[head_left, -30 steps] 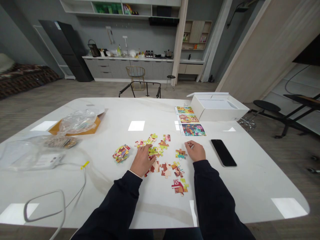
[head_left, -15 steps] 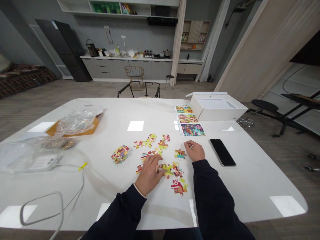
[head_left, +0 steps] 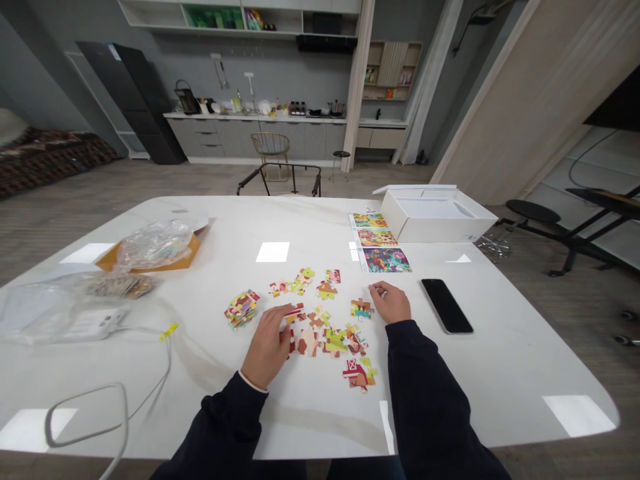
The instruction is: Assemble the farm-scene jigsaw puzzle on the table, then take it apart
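Note:
My left hand [head_left: 267, 347] is low over the table, thumb apart from the fingers, its fingertips at a red-striped puzzle piece [head_left: 296, 313]. Partly hidden beside the thumb is another red piece [head_left: 293, 342]. My right hand [head_left: 391, 303] rests on the table with loosely curled fingers; nothing shows in it. A brown and blue puzzle piece [head_left: 361, 308] lies just left of it. Several pieces surround the hands: a pinkish one [head_left: 309, 341], a green one [head_left: 334, 341], and a joined cluster with a red barn [head_left: 357, 375]. A pile of pieces [head_left: 242, 308] sits left.
A picture sheet [head_left: 380, 238] lies before the white box [head_left: 440, 217]. The black phone [head_left: 447, 305] is right of my right hand. Clear plastic bags [head_left: 155, 243], an orange tray [head_left: 185, 260] and a white cable [head_left: 125, 400] occupy the table's left side.
My left hand has moved left, away from the middle pieces, uncovering the pinkish piece and the pieces around it. My right hand stays in place.

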A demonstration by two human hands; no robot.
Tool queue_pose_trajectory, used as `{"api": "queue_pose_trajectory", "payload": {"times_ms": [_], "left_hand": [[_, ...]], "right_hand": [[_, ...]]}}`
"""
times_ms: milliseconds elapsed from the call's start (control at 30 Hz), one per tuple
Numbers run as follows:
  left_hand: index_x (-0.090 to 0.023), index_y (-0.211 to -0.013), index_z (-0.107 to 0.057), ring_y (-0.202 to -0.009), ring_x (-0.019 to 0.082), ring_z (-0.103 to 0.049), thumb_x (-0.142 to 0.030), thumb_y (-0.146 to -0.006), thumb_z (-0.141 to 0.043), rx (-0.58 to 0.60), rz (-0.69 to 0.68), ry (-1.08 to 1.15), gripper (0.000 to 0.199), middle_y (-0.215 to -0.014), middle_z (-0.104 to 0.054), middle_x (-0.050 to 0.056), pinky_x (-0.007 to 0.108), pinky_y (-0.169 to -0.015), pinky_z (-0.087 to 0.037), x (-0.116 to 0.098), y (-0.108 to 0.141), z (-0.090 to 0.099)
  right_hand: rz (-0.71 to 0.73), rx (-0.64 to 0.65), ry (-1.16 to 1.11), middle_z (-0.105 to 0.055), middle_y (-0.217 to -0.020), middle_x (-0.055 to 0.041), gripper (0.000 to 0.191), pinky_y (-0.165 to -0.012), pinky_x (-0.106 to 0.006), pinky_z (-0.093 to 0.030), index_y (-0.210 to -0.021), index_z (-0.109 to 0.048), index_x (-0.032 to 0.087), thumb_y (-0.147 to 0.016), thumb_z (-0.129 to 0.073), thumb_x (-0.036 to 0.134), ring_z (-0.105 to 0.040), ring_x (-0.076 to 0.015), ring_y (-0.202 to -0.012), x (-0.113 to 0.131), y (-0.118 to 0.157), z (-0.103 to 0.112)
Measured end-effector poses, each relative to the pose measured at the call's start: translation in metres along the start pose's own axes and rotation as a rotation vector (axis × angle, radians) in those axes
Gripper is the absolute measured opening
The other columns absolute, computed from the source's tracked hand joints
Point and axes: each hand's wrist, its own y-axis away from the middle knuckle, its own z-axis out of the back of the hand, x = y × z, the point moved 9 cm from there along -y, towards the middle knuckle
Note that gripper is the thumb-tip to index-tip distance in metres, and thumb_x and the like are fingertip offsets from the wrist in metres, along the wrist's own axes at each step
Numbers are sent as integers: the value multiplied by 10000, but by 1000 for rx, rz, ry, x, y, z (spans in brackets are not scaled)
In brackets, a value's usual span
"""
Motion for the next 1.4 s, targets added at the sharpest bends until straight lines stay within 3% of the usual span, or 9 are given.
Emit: {"api": "queue_pose_trajectory", "payload": {"times_ms": [133,400,567,700,1000,1100,1167,1300,1400], "left_hand": [[-244,-1362,-531,-1088,253,-657,-121,-879,-518,-3,117,23,498,-1299,-637,103,466,-974,-570,30,2,8],[-227,-1296,-565,-1215,299,-567,-219,-901,-632,31,46,-30,401,-1259,-664,92,494,-1063,-496,22,-16,-3],[-229,-1209,-602,-1153,303,-569,-217,-901,-651,1,-3,-56,312,-1189,-679,81,494,-1032,-489,-3,-26,-9],[-231,-1089,-625,-1084,316,-574,-189,-824,-739,75,-42,-96,292,-1061,-684,73,486,-953,-510,-32,-36,-32],[-231,-1017,-549,-973,277,-609,-46,-723,-672,119,-6,-63,369,-992,-648,55,436,-872,-539,-40,-46,-52],[-236,-1099,-530,-994,250,-638,-80,-755,-640,58,-53,1,394,-1033,-651,53,405,-886,-558,-42,-44,-32],[-236,-1157,-519,-1003,234,-657,-162,-811,-636,-45,-37,26,372,-1067,-663,58,398,-903,-566,-29,-43,1],[-238,-1127,-544,-933,229,-693,-343,-833,-658,-291,185,-66,333,-1075,-697,54,407,-878,-588,31,-36,86],[-226,-1099,-568,-944,236,-704,-429,-807,-667,-304,249,-92,369,-1066,-713,49,409,-873,-598,66,-29,114]], "right_hand": [[-10,6,20,-730,-752,0,257,-622,-278,-368,-850,-743,258,-900,-579,449,-634,-190,-696,-1,0,-1],[-7,8,18,-720,-735,6,240,-627,-275,-365,-833,-735,256,-898,-584,430,-633,-188,-701,-1,0,-1],[4,7,25,-725,-741,0,258,-620,-278,-367,-837,-738,254,-901,-578,446,-634,-190,-695,0,0,-1],[1,4,25,-727,-747,4,255,-616,-278,-365,-843,-741,259,-900,-579,448,-632,-188,-688,-2,-1,-2],[-6,12,14,-716,-729,4,258,-611,-275,-368,-821,-736,257,-888,-584,454,-628,-184,-676,-3,-2,-3],[-5,13,11,-717,-726,4,257,-614,-275,-365,-825,-737,255,-892,-582,450,-627,-184,-674,-2,0,-2],[3,16,7,-717,-722,2,263,-614,-276,-364,-833,-739,254,-897,-577,451,-632,-186,-679,-1,0,-2],[8,12,18,-720,-727,1,267,-599,-272,-350,-843,-742,259,-900,-577,462,-639,-190,-691,-2,0,-4],[-3,9,25,-718,-729,1,272,-595,-272,-341,-843,-738,261,-899,-576,471,-630,-189,-683,-4,-1,-4]]}}
